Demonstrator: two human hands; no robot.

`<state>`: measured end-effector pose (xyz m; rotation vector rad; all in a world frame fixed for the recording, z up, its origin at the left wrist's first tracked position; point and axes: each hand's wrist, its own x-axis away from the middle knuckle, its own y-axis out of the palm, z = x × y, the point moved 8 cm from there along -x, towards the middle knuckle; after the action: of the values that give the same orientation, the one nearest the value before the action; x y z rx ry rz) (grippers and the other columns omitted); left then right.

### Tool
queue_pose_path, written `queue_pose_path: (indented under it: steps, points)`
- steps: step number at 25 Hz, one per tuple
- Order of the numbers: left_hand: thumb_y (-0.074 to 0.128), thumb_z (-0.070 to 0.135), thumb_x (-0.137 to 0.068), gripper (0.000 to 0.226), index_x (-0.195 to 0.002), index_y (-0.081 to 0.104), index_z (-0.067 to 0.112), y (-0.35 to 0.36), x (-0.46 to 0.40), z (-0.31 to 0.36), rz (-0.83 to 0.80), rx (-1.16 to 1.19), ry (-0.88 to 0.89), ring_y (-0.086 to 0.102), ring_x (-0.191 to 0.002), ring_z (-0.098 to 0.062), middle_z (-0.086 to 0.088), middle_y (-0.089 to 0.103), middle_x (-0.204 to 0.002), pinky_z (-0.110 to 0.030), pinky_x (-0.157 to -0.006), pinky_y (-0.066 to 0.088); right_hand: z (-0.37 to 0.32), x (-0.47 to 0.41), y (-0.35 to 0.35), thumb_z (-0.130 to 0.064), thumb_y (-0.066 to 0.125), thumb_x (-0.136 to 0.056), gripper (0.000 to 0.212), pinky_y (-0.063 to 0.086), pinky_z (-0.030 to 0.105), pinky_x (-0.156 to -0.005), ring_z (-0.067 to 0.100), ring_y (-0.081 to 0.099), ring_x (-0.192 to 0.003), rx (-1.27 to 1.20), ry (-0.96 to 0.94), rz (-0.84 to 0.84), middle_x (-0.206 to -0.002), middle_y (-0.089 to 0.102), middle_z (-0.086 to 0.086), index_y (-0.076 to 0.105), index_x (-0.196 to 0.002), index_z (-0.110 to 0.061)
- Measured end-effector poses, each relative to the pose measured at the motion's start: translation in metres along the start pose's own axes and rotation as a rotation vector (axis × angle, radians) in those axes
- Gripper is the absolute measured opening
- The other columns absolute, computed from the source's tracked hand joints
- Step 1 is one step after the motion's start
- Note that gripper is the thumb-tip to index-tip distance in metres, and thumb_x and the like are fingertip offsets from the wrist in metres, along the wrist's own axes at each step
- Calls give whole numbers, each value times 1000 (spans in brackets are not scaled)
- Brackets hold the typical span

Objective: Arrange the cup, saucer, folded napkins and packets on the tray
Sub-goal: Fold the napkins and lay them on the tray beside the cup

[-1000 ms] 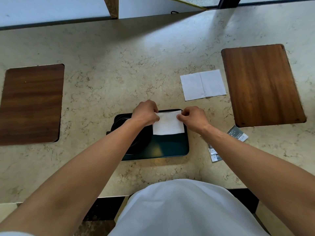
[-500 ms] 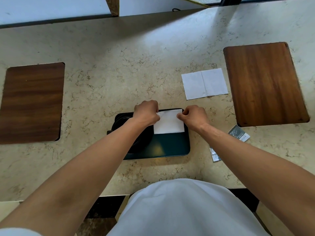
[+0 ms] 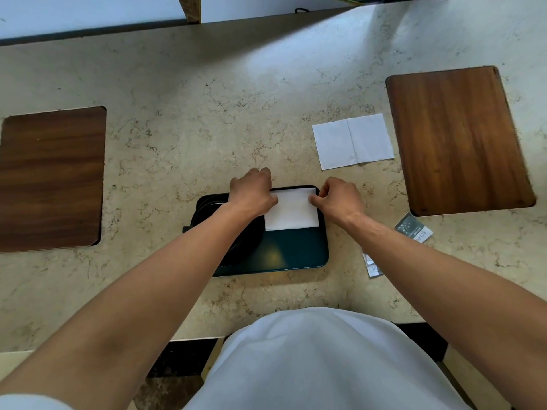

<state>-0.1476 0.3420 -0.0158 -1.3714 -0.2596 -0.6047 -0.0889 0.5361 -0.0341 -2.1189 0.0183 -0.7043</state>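
A dark green tray (image 3: 296, 253) lies on the marble counter in front of me. A folded white napkin (image 3: 293, 210) rests on its far right part. My left hand (image 3: 251, 192) pinches the napkin's left edge and my right hand (image 3: 339, 198) pinches its right edge, fingers curled. A dark saucer with a cup (image 3: 207, 207) sits on the tray's left side, mostly hidden under my left forearm. A second white napkin (image 3: 352, 140), folded once, lies on the counter beyond the tray to the right. Two packets (image 3: 414, 227) (image 3: 371, 264) lie on the counter right of the tray.
A wooden board (image 3: 458, 140) lies at the right and another wooden board (image 3: 51, 179) at the left. The counter (image 3: 207, 113) ends at a wall behind and at its front edge near my body.
Both hands stay on the napkin's edges on the tray; only the camera view has shifted slightly.
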Motion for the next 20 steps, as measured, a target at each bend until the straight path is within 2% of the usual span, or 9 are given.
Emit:
queue_pose_path:
  steps: [3,8,12,16,20]
  points:
    - [59,30,-92,33,-119,58,13,3,-2,1,0,-44,4,60,-108,-30,-8,60,-119,-45,-98,44,1,-2,0,-42,71,-91,22,35,24,-52,12,57,-73,0,4,5,-79,59,-8,60,-88,-22]
    - [57,30,-94,31,-118,57,11,6,-2,3,3,-90,24,61,-107,-32,-10,60,-119,-46,-99,42,0,-5,4,-40,70,-92,21,39,28,-59,18,62,-81,21,3,-26,-88,65,-2,62,-91,-20]
    - [58,30,-93,30,-118,57,12,6,-2,1,-14,-79,17,61,-106,-31,-9,60,-119,-47,-101,41,-1,-6,4,-40,71,-91,22,38,27,-56,18,61,-80,29,0,-39,-85,63,-2,61,-89,-21]
    - [60,29,-91,28,-113,59,11,3,-2,5,-16,-57,33,60,-103,-29,-8,61,-114,-44,-96,45,1,-8,1,-43,71,-91,25,38,27,-57,11,57,-73,-13,12,-49,-80,61,-7,60,-85,-21]
    - [63,25,-90,22,-106,60,10,-6,-12,17,-13,73,50,60,-98,-28,-8,63,-107,-41,-86,53,14,-20,-13,-42,68,-92,25,41,27,-63,13,62,-81,-181,107,-38,-89,65,-4,66,-94,-17]
